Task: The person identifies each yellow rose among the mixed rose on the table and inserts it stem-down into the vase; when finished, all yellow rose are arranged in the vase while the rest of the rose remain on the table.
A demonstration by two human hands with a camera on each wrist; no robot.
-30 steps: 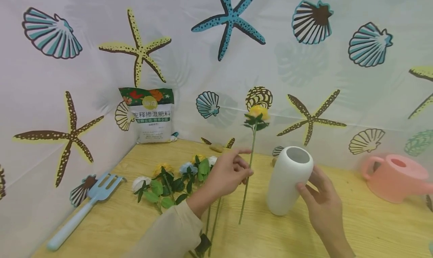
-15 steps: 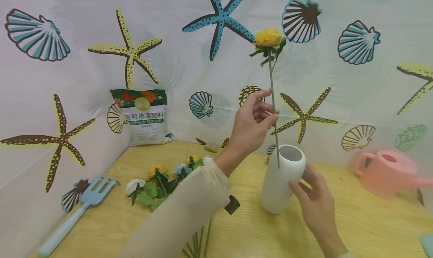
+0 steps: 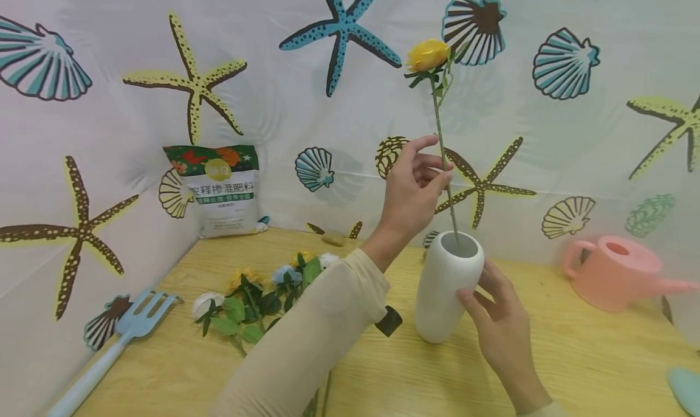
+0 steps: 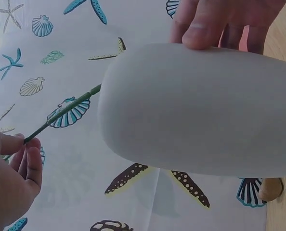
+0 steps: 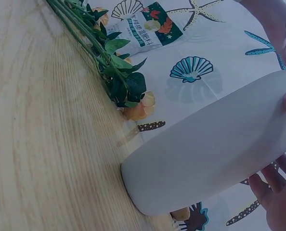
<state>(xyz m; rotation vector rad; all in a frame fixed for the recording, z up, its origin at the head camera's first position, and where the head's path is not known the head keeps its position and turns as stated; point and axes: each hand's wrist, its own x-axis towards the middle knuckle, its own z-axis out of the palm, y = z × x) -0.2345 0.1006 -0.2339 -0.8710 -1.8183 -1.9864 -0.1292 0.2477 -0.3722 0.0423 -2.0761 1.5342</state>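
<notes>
The white vase (image 3: 448, 286) stands upright on the wooden table (image 3: 574, 368), and everything else is easiest placed from it. Above its mouth the left hand (image 3: 412, 192) pinches the green stem of the yellow rose (image 3: 428, 54) between thumb and fingertips, and the stem's lower end now dips inside the opening; half a second ago its tip hung at the front of the rim, and a second ago the flower was down low to the left of the vase, so the rose has been lifted and threaded in (how deep it reaches cannot be told). That puts the insertion under way, with the stem not yet let go. The right hand (image 3: 494, 326) holds the vase's right side, fingers curled around the wall, much as it did before. To the left of the vase lie the remaining flowers (image 3: 257, 289); to its right sits a pink watering can (image 3: 618, 271).
</notes>
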